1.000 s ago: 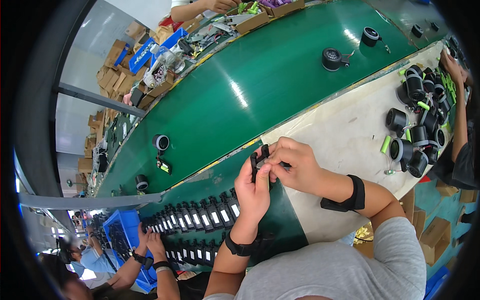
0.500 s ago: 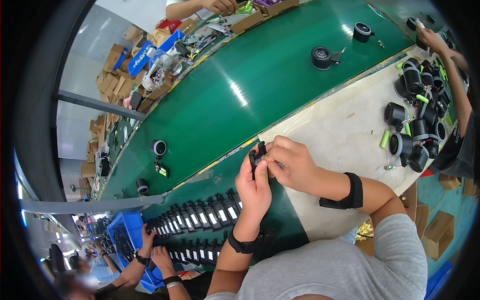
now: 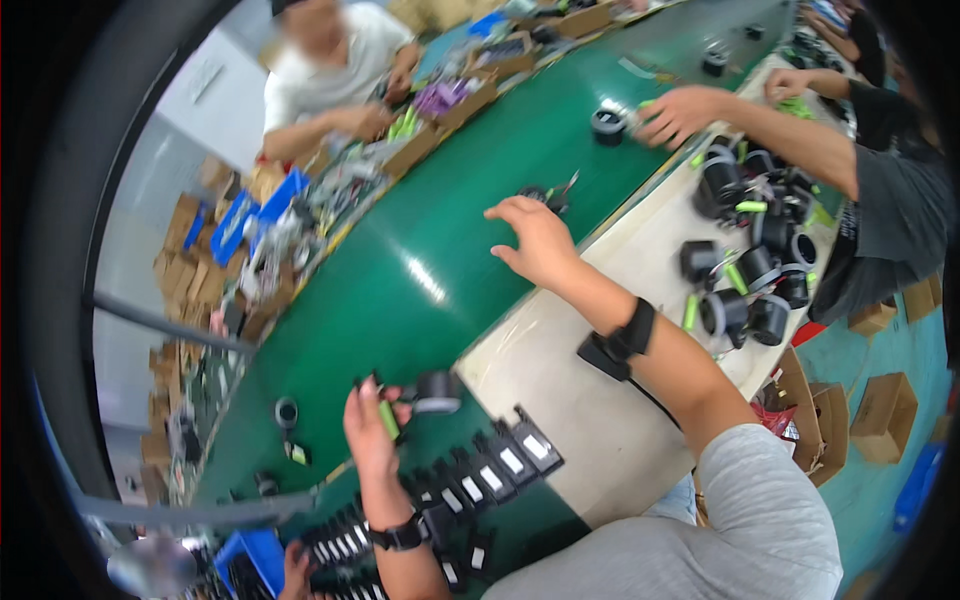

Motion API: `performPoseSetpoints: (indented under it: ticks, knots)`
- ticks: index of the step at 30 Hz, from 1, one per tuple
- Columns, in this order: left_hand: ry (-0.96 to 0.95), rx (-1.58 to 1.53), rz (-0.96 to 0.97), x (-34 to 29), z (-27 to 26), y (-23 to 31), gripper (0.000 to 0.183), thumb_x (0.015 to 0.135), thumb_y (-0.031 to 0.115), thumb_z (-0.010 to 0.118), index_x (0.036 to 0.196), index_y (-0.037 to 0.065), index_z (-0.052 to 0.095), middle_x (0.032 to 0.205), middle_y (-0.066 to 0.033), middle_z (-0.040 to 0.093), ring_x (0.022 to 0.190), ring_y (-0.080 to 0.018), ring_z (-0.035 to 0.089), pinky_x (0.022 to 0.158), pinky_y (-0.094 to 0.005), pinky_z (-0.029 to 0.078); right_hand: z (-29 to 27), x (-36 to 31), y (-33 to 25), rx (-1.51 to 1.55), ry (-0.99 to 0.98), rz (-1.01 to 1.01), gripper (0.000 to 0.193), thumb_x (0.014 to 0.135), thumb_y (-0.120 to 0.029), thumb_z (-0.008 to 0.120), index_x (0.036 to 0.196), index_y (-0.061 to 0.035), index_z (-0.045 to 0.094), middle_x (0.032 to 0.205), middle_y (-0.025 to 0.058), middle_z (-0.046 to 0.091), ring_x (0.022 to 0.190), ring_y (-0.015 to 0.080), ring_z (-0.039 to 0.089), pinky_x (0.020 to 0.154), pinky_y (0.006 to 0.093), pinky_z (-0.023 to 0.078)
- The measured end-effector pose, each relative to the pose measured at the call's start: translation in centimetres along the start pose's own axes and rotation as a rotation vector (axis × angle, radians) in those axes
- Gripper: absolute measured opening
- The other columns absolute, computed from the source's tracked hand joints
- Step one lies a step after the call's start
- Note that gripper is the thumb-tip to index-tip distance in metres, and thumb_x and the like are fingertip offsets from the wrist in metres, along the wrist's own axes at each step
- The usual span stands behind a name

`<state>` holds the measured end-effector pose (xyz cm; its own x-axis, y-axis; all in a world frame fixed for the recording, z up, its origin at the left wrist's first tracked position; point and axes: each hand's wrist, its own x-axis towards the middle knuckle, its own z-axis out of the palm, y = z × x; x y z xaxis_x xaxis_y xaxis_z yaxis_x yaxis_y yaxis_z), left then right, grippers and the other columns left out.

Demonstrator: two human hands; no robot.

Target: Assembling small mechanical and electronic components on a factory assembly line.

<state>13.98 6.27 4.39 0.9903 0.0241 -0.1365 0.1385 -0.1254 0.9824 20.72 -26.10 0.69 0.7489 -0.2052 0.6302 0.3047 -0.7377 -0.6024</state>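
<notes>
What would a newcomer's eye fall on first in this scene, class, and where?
Probably the long, glossy green work surface sweeping diagonally across the view, with the person's bare, open right hand over it. Next, at right, comes the heap of black cylindrical units on the pale flat sheet. Lower down, the bare left hand holds a bright green cylinder, slightly blurred, near a row of flat black parts with white labels.

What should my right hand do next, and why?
I'd probably close your right hand around the black round unit on the green surface. That hand looks open and empty, with the unit partly hidden just behind it in view. Your left hand is at another black unit, though blur obscures its grip.
</notes>
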Motion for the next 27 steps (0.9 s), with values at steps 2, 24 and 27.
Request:
performPoseSetpoints:
  ticks: [2,24,27]
  knots:
    - [0.209,-0.072,-0.032,0.7,-1.5,-1.0,0.037,0.093,0.033,0.058,0.115,0.004,0.053,0.096,-0.0114,0.061,0.081,-0.0186,0.063,0.058,-0.0272,0.051,1.0,1.4,2.0,-0.469,-0.126,0.062,0.054,0.065,-0.027,0.08,0.113,-0.0133,0.06,0.118,0.0136,0.058,0.1,0.0367,0.058,0.09,0.0551,0.044]
    - [-0.355,0.309,0.408,-6.5,6.8,-1.3,0.02,0.094,0.012,0.056,0.102,-0.006,0.06,0.082,-0.0104,0.063,0.076,-0.016,0.059,0.072,-0.0297,0.047,-3.0,-4.5,-11.9,1.597,-0.58,0.728,0.056,0.082,-0.052,0.068,0.111,-0.0094,0.048,0.079,0.0054,0.058,0.06,0.0143,0.06,0.046,0.0295,0.05]
    - [-0.405,0.366,0.282,-5.1,5.3,-4.1,0.014,0.089,0.009,0.062,0.095,-0.003,0.057,0.081,-0.0099,0.06,0.067,-0.0152,0.06,0.055,-0.0272,0.049,-4.1,-4.4,-9.7,1.506,-0.509,0.729,0.035,0.088,-0.042,0.064,0.094,-0.0076,0.06,0.083,0.0046,0.063,0.057,0.0134,0.062,0.048,0.0276,0.051]
